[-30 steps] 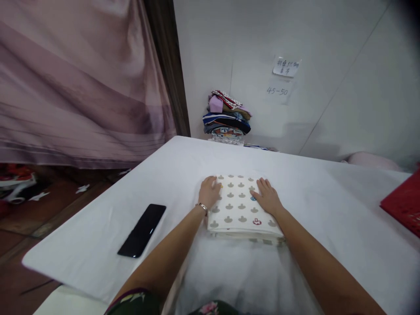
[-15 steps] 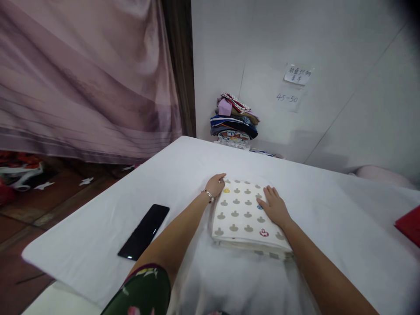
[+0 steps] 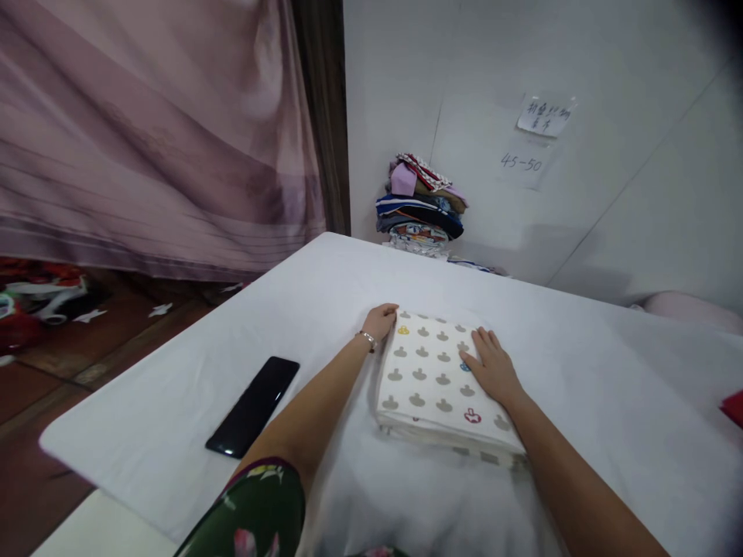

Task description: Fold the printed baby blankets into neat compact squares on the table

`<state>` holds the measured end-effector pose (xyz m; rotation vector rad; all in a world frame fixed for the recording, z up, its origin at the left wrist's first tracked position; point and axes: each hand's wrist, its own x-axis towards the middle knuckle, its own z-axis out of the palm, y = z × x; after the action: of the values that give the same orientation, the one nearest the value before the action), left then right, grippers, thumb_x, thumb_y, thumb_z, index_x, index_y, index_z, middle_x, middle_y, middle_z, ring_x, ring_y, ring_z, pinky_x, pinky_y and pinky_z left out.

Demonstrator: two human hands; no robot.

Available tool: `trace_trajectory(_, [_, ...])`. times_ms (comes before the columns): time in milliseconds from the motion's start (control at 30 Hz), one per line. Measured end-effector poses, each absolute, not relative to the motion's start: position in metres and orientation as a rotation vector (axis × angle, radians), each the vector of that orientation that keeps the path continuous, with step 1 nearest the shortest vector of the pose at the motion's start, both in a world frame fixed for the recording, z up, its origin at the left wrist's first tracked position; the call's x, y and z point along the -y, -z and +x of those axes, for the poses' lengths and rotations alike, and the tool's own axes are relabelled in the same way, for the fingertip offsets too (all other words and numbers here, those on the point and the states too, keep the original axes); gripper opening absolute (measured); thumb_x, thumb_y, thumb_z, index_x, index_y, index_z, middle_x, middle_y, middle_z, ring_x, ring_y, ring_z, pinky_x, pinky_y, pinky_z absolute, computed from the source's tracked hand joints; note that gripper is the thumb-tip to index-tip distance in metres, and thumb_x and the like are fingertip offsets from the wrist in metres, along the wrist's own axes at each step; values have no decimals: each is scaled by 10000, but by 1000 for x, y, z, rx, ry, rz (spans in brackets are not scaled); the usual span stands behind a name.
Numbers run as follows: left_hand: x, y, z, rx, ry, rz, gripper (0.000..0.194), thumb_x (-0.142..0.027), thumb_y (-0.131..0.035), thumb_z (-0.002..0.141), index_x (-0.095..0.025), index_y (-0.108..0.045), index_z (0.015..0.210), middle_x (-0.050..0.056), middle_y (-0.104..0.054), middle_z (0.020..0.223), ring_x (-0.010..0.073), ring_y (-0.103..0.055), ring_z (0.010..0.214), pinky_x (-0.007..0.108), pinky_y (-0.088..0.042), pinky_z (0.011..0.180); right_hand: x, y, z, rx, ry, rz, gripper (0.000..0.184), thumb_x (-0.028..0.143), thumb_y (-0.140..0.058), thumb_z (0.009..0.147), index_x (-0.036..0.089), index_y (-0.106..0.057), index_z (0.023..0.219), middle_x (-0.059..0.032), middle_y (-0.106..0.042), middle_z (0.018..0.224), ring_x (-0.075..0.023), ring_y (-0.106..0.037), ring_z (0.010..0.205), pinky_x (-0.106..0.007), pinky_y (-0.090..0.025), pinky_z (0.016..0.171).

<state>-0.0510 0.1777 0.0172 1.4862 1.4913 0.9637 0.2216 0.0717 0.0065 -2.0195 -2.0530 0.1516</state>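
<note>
A white folded cloth (image 3: 429,375) printed with grey mushroom-like shapes, plus a few yellow, blue and red ones, lies in a thick square stack on the white table. At its far left corner is my left hand (image 3: 381,319), with the fingers bent round the edge and closed on the fabric. My right hand (image 3: 493,363) rests flat on the upper right part of the cloth, palm down and fingers stretched out. A bracelet (image 3: 367,340) circles my left wrist.
A black phone (image 3: 254,408) lies on the white table (image 3: 325,294) left of my forearm. Beyond the far edge stands a pile of folded clothes (image 3: 421,205) against the wall. A pink curtain (image 3: 156,131) hangs at left; something red (image 3: 734,407) shows at the right edge.
The view has shifted slightly. Both hands stay in about the same places on the folded cloth, which looks turned a little.
</note>
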Motion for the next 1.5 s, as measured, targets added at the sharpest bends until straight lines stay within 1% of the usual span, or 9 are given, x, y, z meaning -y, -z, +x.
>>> trace_trajectory(133, [-167, -28, -68, -1517, -1012, 1351, 307, -203, -514, 805, -153, -613, 1091, 85, -673, 1062, 135, -636, 866, 230, -497, 704, -71, -8, 222, 2055, -147, -2012, 640, 535, -316, 886, 161, -332, 1404, -96, -233, 1500, -295, -163, 1379, -484, -289, 1046])
trace_trajectory(400, [-94, -34, -86, -1534, -913, 1323, 255, -365, -578, 765, -160, -642, 901, 27, -667, 792, 102, -587, 582, 203, -435, 511, -72, -10, 220, 2042, -196, -2048, 658, 545, -318, 882, 153, -322, 1410, -84, -208, 1509, -286, -137, 1386, -481, -251, 1072])
trace_trajectory(533, [-58, -33, -84, -1479, -772, 1342, 377, -449, -613, 735, -160, -611, 976, 15, -648, 741, 98, -542, 515, 216, -418, 476, -69, -27, 222, 1981, -337, -2075, 627, 531, -382, 863, 183, -378, 1384, -96, -207, 1507, -305, -145, 1384, -514, -230, 1075])
trace_trajectory(667, [-37, -38, -81, -1448, -705, 1245, 508, -478, -682, 671, -159, -560, 1045, 10, -625, 733, 103, -536, 514, 217, -419, 457, -39, -51, 216, 2021, -356, -1970, 618, 560, -344, 875, 226, -359, 1394, -68, -121, 1528, -288, -94, 1395, -544, -149, 1087])
trace_trajectory(733, [-33, -41, -80, -1430, -667, 1183, 550, -490, -698, 651, -156, -542, 1060, 11, -619, 722, 113, -543, 529, 216, -420, 444, -14, -57, 212, 2127, -389, -1880, 611, 568, -313, 887, 242, -340, 1403, -51, -131, 1527, -261, -88, 1399, -524, -134, 1098])
trace_trajectory(1067, [-28, -37, -75, -1462, -664, 1128, 598, -419, -726, 654, -180, -498, 1153, -2, -642, 713, 107, -549, 521, 188, -406, 419, 68, -30, 229, 2370, -335, -1771, 574, 517, -329, 907, 307, -244, 1434, -9, -145, 1525, -256, -99, 1398, -523, -148, 1106])
trace_trajectory(1233, [-24, -41, -76, -1453, -690, 1087, 653, -390, -699, 699, -149, -438, 1247, -10, -598, 673, 93, -515, 487, 187, -407, 408, 85, -16, 243, 2260, -258, -1678, 618, 476, -389, 894, 294, -190, 1450, -4, -94, 1535, -250, -99, 1399, -489, -212, 1107])
trace_trajectory(1367, [-23, -36, -76, -1533, -703, 1241, 652, -403, -683, 712, -179, -426, 1267, -34, -568, 643, 72, -475, 448, 168, -385, 396, 92, -14, 245, 2220, -310, -1682, 606, 446, -414, 893, 288, -222, 1445, 7, -109, 1533, -247, -107, 1398, -467, -224, 1117])
trace_trajectory(1500, [-20, -31, -75, -1567, -721, 1183, 673, -463, -649, 732, -166, -405, 1285, 28, -612, 817, 68, -506, 479, 169, -409, 399, 95, -17, 247, 2098, -482, -1675, 572, 452, -441, 880, 298, -309, 1415, 15, -163, 1522, -253, -143, 1391, -463, -217, 1122])
